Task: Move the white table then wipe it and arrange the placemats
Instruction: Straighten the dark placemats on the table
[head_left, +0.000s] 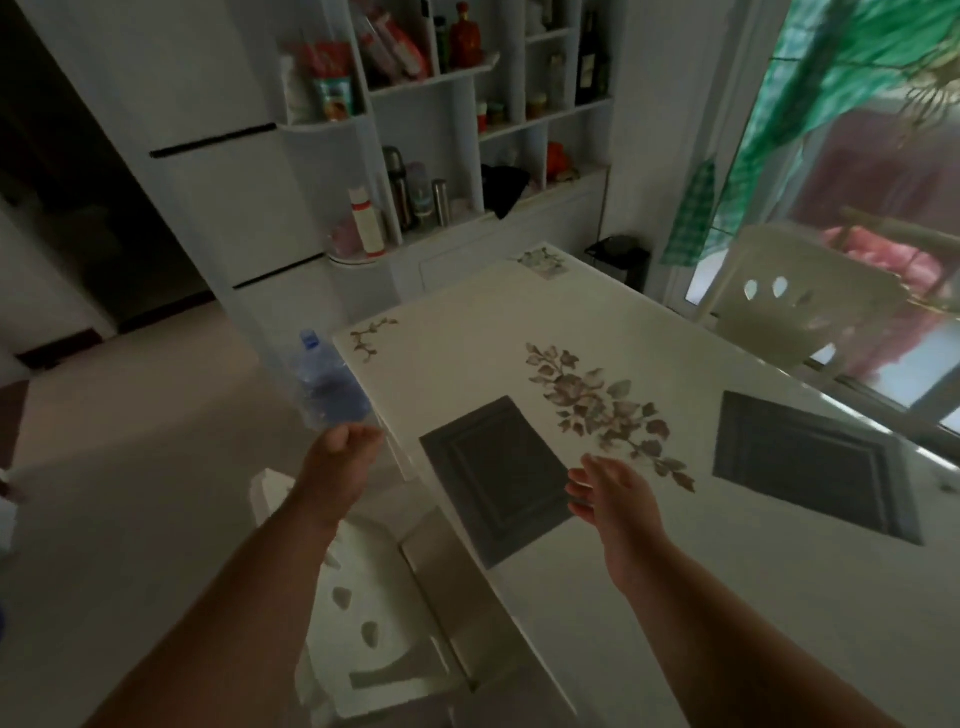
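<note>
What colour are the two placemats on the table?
Dark grey, both placemats, seen in the head view.

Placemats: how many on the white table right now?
2. One dark rectangular placemat lies near the table's left edge, just ahead of the open right hand. The other dark rectangular placemat lies further right. The table's right end is cut off, so more may be hidden.

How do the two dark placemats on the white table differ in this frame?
The near placemat lies by the table's left edge, just left of the right hand; the far placemat lies to the right, past the flower print, with no hand near it. The near one looks greyer, the far one darker. Both are rectangular, lie flat, and show a raised inner border.
</note>
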